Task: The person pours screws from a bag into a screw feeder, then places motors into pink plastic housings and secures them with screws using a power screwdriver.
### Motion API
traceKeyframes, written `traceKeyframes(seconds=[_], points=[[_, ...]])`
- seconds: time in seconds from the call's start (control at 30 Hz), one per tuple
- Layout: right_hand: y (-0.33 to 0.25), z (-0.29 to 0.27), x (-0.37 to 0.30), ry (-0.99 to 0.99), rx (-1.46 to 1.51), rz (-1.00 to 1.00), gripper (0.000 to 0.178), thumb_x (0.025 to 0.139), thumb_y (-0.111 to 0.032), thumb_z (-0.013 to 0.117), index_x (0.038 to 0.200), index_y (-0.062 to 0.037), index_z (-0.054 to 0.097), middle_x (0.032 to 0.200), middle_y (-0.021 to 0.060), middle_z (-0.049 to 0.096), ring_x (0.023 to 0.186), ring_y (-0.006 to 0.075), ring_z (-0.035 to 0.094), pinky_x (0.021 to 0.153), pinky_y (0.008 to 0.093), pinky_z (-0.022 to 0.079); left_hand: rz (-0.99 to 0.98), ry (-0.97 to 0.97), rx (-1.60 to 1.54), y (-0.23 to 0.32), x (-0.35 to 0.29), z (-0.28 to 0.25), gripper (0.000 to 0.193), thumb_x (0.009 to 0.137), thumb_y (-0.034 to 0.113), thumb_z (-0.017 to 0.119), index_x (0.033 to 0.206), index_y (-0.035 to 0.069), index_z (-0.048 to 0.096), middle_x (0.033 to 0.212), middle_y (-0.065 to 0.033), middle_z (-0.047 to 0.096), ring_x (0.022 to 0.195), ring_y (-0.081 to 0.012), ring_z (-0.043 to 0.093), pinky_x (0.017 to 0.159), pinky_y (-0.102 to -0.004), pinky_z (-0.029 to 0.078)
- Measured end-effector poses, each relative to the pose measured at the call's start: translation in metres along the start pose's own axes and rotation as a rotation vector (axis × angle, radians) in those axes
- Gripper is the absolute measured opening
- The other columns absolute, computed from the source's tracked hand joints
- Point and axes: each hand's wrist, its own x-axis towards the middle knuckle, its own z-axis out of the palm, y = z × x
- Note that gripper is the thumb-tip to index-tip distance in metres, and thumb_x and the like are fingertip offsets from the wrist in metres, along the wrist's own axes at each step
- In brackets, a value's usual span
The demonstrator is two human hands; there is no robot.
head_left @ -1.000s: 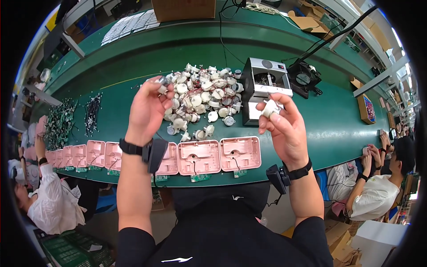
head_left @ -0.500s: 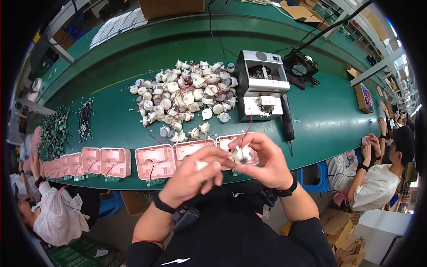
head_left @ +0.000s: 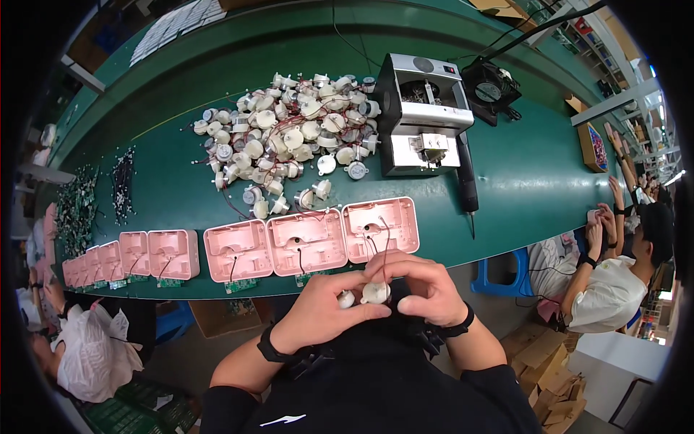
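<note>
Grn bench [head_left: 531,184], room at R; L hand [head_left: 324,305] w/ wht motors [head_left: 375,294] nr edge.

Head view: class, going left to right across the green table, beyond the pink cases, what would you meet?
Heap of green circuit boards, black wires, pile of round white parts, silver machine, open cardboard box.

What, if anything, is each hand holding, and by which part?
The left hand holds a white round part by its body, a second part within its curl; whether the right hand grips is unclear.
</note>
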Motion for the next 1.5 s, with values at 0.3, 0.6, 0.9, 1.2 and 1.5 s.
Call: traceKeyframes(seconds=[0.3,0.6,0.9,1.2,1.5], points=[[-0.015,0.013,-0.008,0.121,-0.152,0.031,0.011,0.082,0.002,0.071,0.094,0.0023,0.070,0.101,0.0121,0.069,0.101,0.0263,0.064,0.091,0.0370,0.051,0.010,-0.064,0.273,0.014,-0.003,0.006,0.033,0.083,0.023,0.080,0.108,0.004,0.068,0.082,-0.0061,0.068,0.071,-0.0144,0.065,0.066,-0.0279,0.050],[-0.014,0.013,-0.012,0.297,-0.280,-0.205,0.014,0.076,-0.001,0.074,0.089,0.0001,0.069,0.098,0.0119,0.069,0.100,0.0262,0.065,0.093,0.0401,0.049,-0.130,0.084,-0.213,0.011,0.000,0.000,0.032,0.100,0.033,0.057,0.105,0.003,0.066,0.076,-0.0048,0.065,0.056,-0.0101,0.055,0.052,-0.0230,0.042],[-0.020,0.020,-0.006,-0.006,-0.953,-0.599,0.025,0.072,-0.011,0.083,0.092,-0.0062,0.068,0.098,0.0077,0.070,0.096,0.0249,0.066,0.086,0.0403,0.052,-0.274,-0.084,-0.300,0.003,-0.005,-0.007,0.044,0.108,0.038,0.038,0.102,0.003,0.065,0.069,-0.0021,0.061,0.052,-0.0052,0.047,0.048,-0.0197,0.036],[-0.021,0.019,-0.016,0.020,-0.993,-0.422,0.034,0.073,-0.010,0.082,0.103,-0.0049,0.066,0.100,0.0070,0.069,0.083,0.0221,0.067,0.074,0.0332,0.054,-0.172,-0.155,-0.007,0.003,-0.004,-0.001,0.051,0.108,0.040,0.036,0.091,0.001,0.064,0.065,-0.0023,0.062,0.054,-0.0085,0.052,0.051,-0.0260,0.041],[-0.022,-0.001,-0.015,0.291,-0.786,-0.096,0.029,0.071,0.003,0.079,0.098,0.0033,0.067,0.095,0.0126,0.068,0.074,0.0210,0.066,0.068,0.0295,0.054,-0.142,-0.081,0.238,-0.017,0.002,0.010,0.045,0.102,0.036,0.051,0.132,0.002,0.051,0.065,-0.0105,0.067,0.055,-0.0222,0.062,0.055,-0.0344,0.050]])
